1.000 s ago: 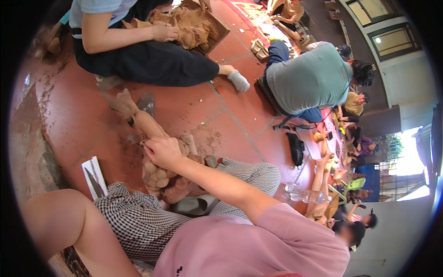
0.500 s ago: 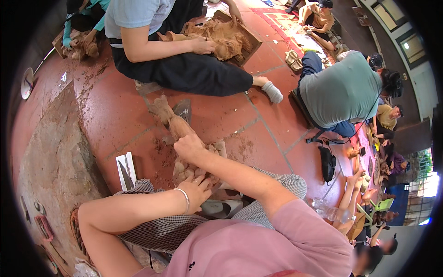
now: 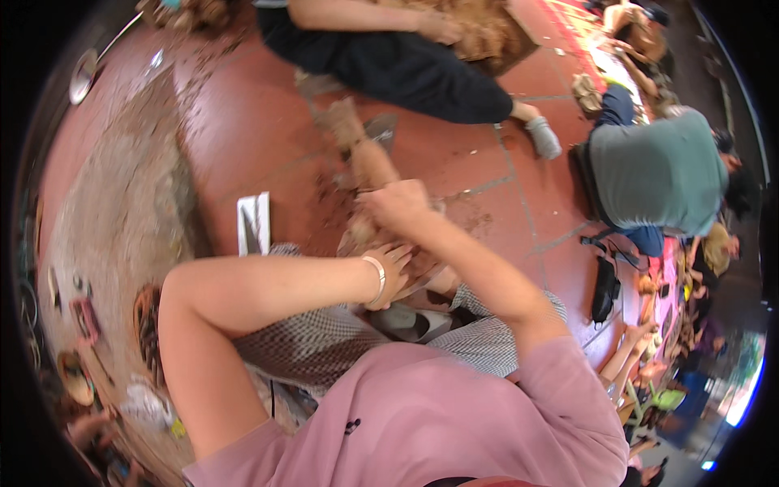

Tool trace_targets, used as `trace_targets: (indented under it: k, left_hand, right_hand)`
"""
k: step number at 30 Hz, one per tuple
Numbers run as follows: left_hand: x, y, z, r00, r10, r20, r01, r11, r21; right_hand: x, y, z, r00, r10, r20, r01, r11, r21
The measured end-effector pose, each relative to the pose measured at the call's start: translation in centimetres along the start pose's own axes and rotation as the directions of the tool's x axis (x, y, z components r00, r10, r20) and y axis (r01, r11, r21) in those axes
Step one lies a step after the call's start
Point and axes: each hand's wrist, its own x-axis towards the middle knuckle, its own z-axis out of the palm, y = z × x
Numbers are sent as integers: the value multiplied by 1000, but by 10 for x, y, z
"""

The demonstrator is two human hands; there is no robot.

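My right hand [image 3: 398, 204] is closed in a fist over the far side of a brown, lumpy carved piece [image 3: 363, 233]. What its fingers hold is hidden. Just beyond the fist, a thick brown club-shaped piece [image 3: 374, 165] with a rough, flared far end lies over the floor. My left hand [image 3: 393, 274], below a wrist with a pale bracelet, rests on the near side of the carved piece with its fingers spread. The piece sits between my legs, and my forearms partly cover it.
A white sheet with a dark blade shape [image 3: 254, 223] lies on the red tiles at left, beside a large grey-brown slab [image 3: 114, 211]. A dark flat piece [image 3: 381, 130] lies ahead. Seated people surround me, one in dark trousers [image 3: 398, 69] close in front. A black pouch [image 3: 604, 290] lies at right.
The whole scene has shifted up and to the right in the picture. Both hands stay at the carved piece, the right still closed and the left still spread.
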Motion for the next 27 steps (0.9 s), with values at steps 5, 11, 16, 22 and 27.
trace_targets:
  k: [5,11,16,22,27]
  left_hand:
    - [-1,-2,-2,995,34,95,-37,999,21]
    - [9,-4,3,996,19,91,-20,1000,4]
    - [9,-4,6,995,39,96,-37,999,-25]
    - [25,-15,43,997,47,-62,-49,998,-37]
    - [28,-10,41,992,70,-104,-60,993,99]
  right_hand:
    - [3,7,16,970,-108,-220,101,994,-41]
    - [-6,0,6,987,-27,-160,28,1000,2]
    - [-22,6,-5,996,28,-90,-28,1000,-4]
    - [8,-5,10,993,32,-110,-30,999,21]
    - [-34,3,-8,989,110,-103,-99,989,107]
